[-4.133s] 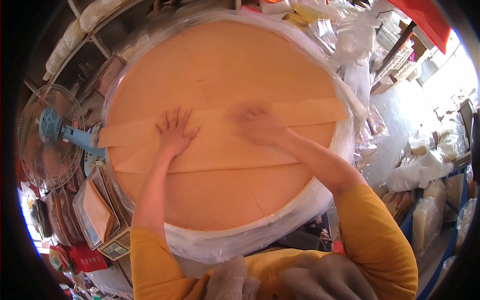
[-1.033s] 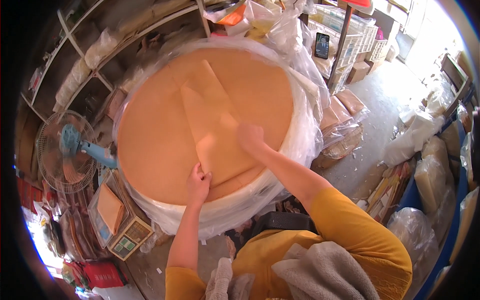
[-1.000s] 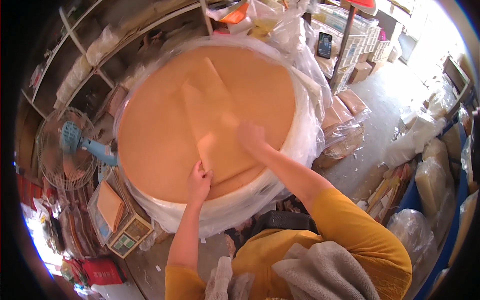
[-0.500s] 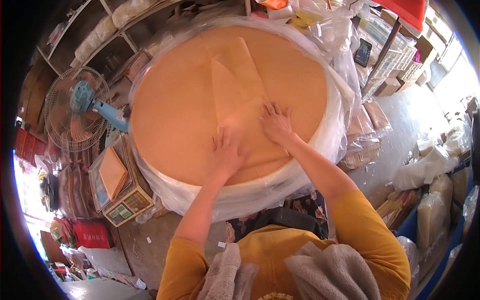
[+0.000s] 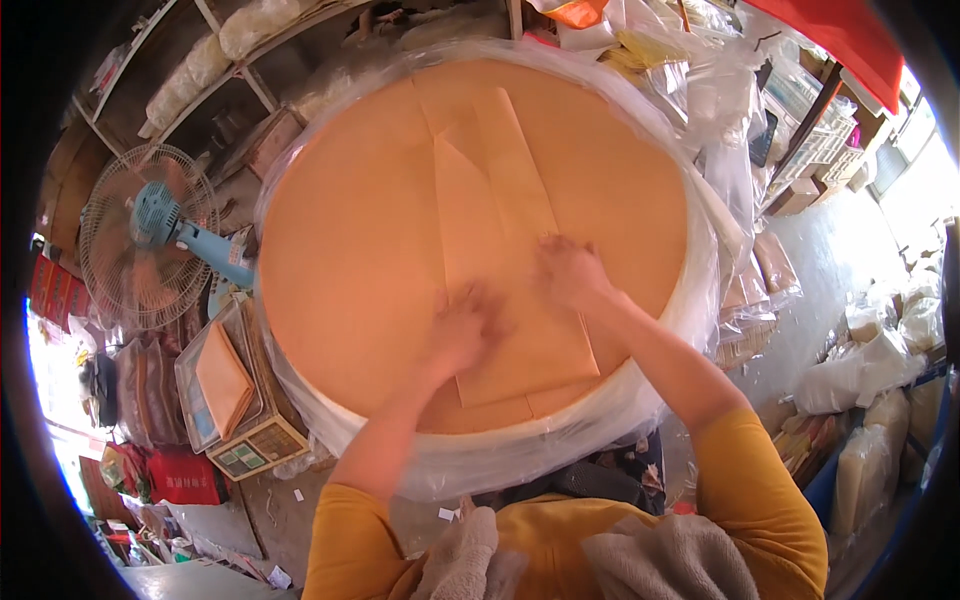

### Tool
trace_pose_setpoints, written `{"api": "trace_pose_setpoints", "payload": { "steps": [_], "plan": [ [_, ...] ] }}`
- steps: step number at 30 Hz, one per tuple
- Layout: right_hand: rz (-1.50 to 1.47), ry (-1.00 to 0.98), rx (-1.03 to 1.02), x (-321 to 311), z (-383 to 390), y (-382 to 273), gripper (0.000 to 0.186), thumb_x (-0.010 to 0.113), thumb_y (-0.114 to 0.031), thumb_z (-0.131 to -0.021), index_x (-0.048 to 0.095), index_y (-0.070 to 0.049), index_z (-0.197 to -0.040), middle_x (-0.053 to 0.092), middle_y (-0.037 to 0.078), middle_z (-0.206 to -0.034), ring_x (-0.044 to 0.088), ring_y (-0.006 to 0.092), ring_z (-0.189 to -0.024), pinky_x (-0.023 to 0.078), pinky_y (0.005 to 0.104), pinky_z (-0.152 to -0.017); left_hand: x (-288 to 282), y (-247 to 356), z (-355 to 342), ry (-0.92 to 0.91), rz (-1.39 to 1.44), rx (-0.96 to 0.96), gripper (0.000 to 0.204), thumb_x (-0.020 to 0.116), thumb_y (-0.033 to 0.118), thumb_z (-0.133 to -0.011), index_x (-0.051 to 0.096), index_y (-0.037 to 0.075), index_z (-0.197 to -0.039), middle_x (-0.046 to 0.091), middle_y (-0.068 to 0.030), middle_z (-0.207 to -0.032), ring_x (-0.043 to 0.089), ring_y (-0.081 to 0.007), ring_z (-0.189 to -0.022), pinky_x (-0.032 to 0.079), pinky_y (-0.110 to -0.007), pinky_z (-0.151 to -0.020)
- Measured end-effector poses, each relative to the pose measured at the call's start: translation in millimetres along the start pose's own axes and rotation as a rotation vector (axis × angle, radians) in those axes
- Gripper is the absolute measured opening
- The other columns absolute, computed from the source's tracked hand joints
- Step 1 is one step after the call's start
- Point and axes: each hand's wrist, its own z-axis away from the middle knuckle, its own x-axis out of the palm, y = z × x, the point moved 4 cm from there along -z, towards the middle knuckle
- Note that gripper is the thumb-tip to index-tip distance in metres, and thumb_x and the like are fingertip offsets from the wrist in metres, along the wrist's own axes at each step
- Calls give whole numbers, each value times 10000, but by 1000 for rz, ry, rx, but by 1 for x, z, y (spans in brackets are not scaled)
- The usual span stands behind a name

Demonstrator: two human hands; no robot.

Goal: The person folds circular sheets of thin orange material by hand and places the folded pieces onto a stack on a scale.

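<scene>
A large round tan-orange surface (image 5: 340, 220) fills the middle of the view, ringed by crumpled clear plastic (image 5: 700, 300). Lying lengthways on it is a folded strip (image 5: 490, 360) of the same colour, with creases and an angled flap toward its far end. My left hand (image 5: 470, 325) is on the lower left part of the strip, smeared by motion, so its grip is unclear. My right hand (image 5: 572, 275) is at the strip's right edge, a little farther from me, its fingers bent and also blurred; whether they pinch the material cannot be made out.
At the left stands a blue fan (image 5: 155, 215), with a folded tan sheet (image 5: 222, 375) atop a box below it. Shelves (image 5: 255, 85) with wrapped bundles line the back left. Plastic bags (image 5: 850, 380) and crates (image 5: 810, 140) crowd the right, near a dark phone (image 5: 762, 140).
The strip lay crosswise four seconds ago and now runs lengthways. Since a second ago, my left hand has left its pinch at the near end and moved up the strip.
</scene>
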Motion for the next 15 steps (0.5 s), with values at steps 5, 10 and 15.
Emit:
{"api": "trace_pose_setpoints", "payload": {
  "steps": [5, 10, 15],
  "plan": [
    [-314, 142, 279, -10, -106, 42, 152, 590, -129, -845, 566, -18, -946, 635, 161, -792, 641, 294, -729, 506, 399, -591, 2, -115, -88, 448, 618, -375, 306, 530, 49, -814, 560, -2, -1115, 595, -220, -1139, 578, -358, -1052, 487, -433, -856],
    [-999, -135, 679, -4, -141, 54, 203, 657, 16, -792, 552, 26, -965, 648, 187, -791, 671, 241, -630, 533, 340, -493, -20, -147, -150, 278, 1051, -671, 174, 559, -23, -804, 554, -64, -974, 640, -224, -876, 669, -272, -747, 541, -354, -641],
    [-1270, -148, 678, 18, -139, 64, 103, 626, 96, -775, 568, 36, -836, 644, 180, -785, 670, 223, -631, 550, 307, -529, 12, -173, -143, 415, 1425, -542, 71, 611, -15, -814, 572, -57, -856, 629, -160, -755, 642, -197, -641, 525, -305, -582]
  ]
}}
